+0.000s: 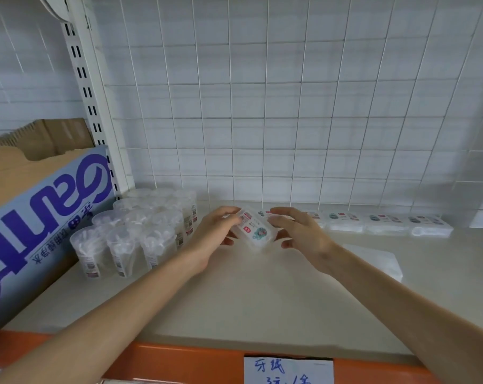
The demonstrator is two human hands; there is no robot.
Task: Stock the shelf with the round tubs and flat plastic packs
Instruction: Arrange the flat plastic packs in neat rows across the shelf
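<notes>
A flat clear plastic pack [255, 231] with a red and teal label is held between both hands just above the cream shelf [262, 295]. My left hand [216, 232] grips its left end, fingers curled over the top. My right hand [298, 230] grips its right end, thumb underneath. A row of similar flat packs [387, 224] lies along the back of the shelf to the right. Several clear round tubs [135, 231] stand grouped at the left.
A blue and white cardboard box [41, 225] leans at the left, beside the slotted shelf upright [96, 106]. A white wire grid [290, 106] backs the shelf. A clear plastic bag [378, 259] lies at the right. The orange front edge [179, 361] carries a handwritten label [288, 370].
</notes>
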